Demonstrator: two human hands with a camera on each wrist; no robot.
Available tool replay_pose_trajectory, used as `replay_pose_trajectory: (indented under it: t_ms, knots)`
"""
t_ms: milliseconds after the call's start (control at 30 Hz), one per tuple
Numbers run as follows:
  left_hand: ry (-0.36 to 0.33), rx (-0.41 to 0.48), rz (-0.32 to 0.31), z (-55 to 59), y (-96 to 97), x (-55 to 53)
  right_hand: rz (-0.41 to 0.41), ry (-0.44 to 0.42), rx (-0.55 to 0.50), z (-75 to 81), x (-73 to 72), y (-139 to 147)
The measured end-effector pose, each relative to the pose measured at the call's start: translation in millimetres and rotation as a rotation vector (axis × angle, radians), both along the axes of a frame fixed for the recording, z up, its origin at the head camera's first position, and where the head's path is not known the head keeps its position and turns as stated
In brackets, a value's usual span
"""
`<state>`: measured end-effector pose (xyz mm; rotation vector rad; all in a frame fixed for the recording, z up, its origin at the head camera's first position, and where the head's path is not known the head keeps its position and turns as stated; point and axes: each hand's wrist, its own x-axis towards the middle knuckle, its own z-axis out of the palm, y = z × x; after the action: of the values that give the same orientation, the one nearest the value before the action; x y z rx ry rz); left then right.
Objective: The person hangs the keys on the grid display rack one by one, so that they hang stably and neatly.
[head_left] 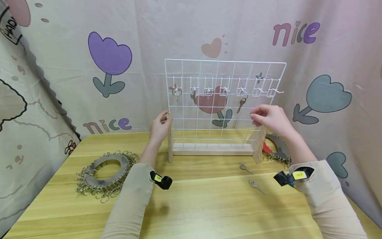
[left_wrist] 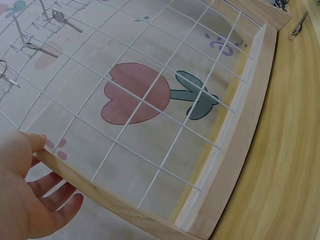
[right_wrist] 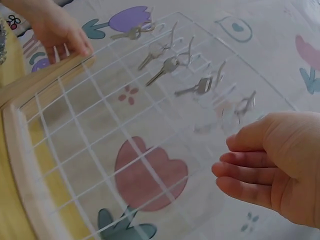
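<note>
A white wire grid rack (head_left: 213, 127) with wooden side posts stands on the table. My left hand (head_left: 160, 127) holds the top of its left wooden post (left_wrist: 120, 202), thumb in front and the other fingers behind. Near the right post, my right hand (head_left: 271, 119) has its fingers loosely bent, with nothing between them in the right wrist view. Along a row of white hooks (head_left: 259, 91) hang several keys on rings, among them a key (head_left: 242, 103) right of the middle. The hooks at the far right carry no key.
Two loose keys, an upper key (head_left: 245, 168) and a lower key (head_left: 256, 187), lie before the rack's right end. A metal ring (head_left: 91, 176) strung with many small key rings lies at left; a similar ring (head_left: 280, 146) sits behind my right wrist. A printed curtain (head_left: 149, 99) hangs behind.
</note>
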<state>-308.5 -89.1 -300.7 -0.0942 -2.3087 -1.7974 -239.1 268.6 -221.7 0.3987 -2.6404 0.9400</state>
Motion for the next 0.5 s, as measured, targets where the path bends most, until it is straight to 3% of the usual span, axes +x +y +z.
replay_pose_trajectory:
  t_ms: [167,400,500]
  knots:
    - [-0.002,-0.004,0.007,-0.3,-2.6,-0.2,0.039,-0.026,-0.030,-27.9,3.5,10]
    - [-0.004,-0.010,0.007,0.6,-3.3,-0.5,0.044,-0.157,-0.070,-69.9,3.5,22]
    - [-0.010,-0.015,-0.002,0.4,-2.1,-0.2,0.033,-0.170,-0.040,-88.6,1.8,25]
